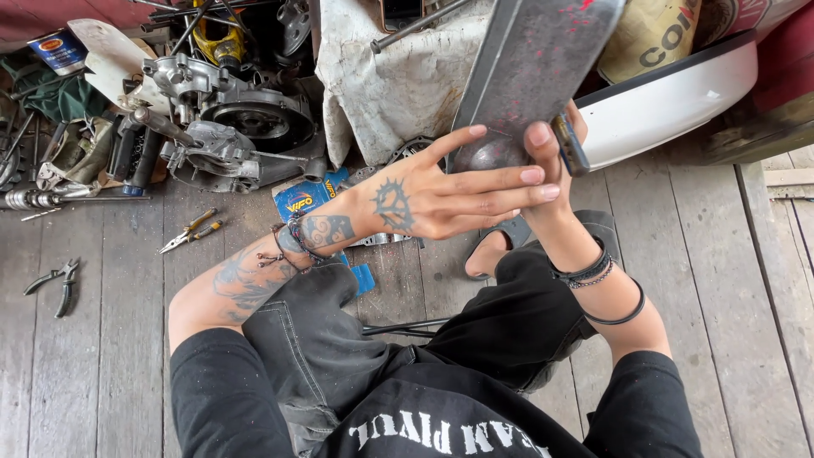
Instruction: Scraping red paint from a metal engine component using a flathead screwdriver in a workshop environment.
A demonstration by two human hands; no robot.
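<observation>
The grey metal panel (532, 68), cut off at twelve o'clock, is gripped at its lower end by the right hand (551, 148); the left hand (449, 195) lies spread against it.

Workshop clutter spread over a grey plank floor (102, 373).

An engine casing (242, 123) of bare metal is set at the upper left, with a yellow part (219, 41) seen behind it and a stained white cloth (386, 80) draped just beside it on the right. Black-handled pliers (56, 282) are laid well apart at the left edge, and yellow-handled pliers (192, 231) are placed nearer the casing. A blue packet (307, 197) is laid flat below the casing. A white curved panel (670, 102) is propped at the upper right, with a tan sack (649, 34) behind it.
</observation>
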